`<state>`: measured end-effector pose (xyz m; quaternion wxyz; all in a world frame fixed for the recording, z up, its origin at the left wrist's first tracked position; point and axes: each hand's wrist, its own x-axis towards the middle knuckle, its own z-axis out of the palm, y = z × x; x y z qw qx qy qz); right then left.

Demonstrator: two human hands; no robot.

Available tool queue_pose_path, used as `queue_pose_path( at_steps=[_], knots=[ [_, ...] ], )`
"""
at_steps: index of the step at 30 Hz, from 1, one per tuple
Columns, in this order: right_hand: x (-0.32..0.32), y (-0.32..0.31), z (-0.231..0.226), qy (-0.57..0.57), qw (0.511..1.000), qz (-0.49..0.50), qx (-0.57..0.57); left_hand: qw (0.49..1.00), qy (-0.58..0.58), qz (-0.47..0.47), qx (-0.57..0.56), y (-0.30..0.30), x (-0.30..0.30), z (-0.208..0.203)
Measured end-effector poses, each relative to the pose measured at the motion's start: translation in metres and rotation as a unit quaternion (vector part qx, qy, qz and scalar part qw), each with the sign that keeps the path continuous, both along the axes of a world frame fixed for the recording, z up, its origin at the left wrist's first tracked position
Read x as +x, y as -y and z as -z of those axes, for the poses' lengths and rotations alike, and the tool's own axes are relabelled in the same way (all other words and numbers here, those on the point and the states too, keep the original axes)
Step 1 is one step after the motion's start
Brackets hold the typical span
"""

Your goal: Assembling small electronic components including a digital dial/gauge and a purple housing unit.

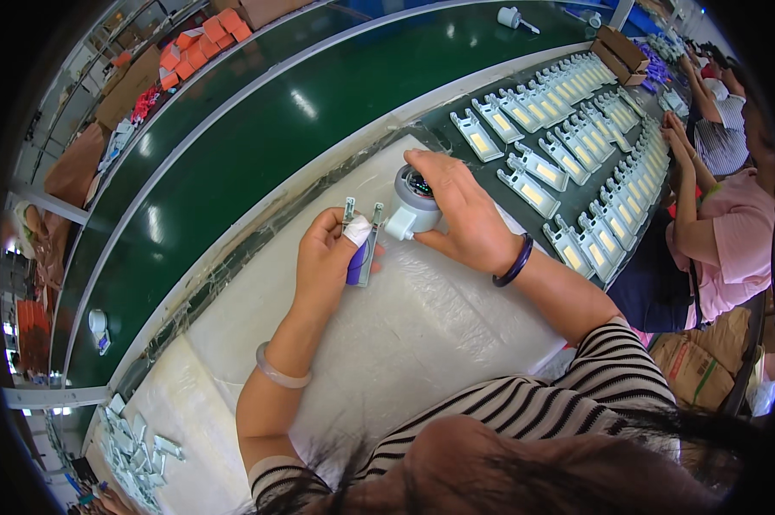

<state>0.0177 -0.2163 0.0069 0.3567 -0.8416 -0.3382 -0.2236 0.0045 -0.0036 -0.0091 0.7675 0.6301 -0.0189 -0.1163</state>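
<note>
L hand (pixel 326 257) is closed round a small flat grey metal-and-plastic clip part w/ a purple body (pixel 359 257), held upright above the white padded foam sheet (pixel 405 335) covering the bench; thumb has a white tape wrap, two thin prongs stick up past the fingers. R hand (pixel 465 215) is clamped from above on a round grey cylindrical device w/ a dark top face (pixel 413 202), its pale lower end pointing toward the clip part, just beside it, nearly touching. Dark bangle on R wrist, pale one on L.

Past the R hand, on the dark mat: rows of white rectangular housings w/ pale windows (pixel 568 129), running off to upper right. Beyond the bench edge, a long green conveyor belt (pixel 259 146) w/ a small white device (pixel 98 326) on it at left. Loose pile of grey-white parts (pixel 139 438) at lower left of the sheet. At right, another person in a pink top (pixel 731 240) sits at the same bench, hands near the housings.
</note>
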Motion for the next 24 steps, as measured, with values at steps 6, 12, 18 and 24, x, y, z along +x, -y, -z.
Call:
queue_pose_path(
  at_steps=[6, 12, 18, 24],
  knots=[
    [0.001, 0.001, -0.003, 0.010, 1.000, 0.000, -0.018, 1.000, -0.015, 0.006, -0.005, -0.001, 0.002, 0.000],
    [0.004, 0.004, 0.017, -0.102, 0.991, 0.016, -0.091, 0.988, -0.122, 0.031, -0.090, -0.023, 0.017, 0.001],
    [-0.002, 0.000, 0.013, -0.105, 0.991, -0.008, -0.085, 0.946, -0.050, -0.220, -0.231, -0.103, 0.062, 0.033],
    [-0.002, 0.002, 0.017, -0.120, 0.986, -0.011, -0.119, 0.826, 0.061, -0.464, -0.315, -0.158, 0.083, 0.031]
  ],
)
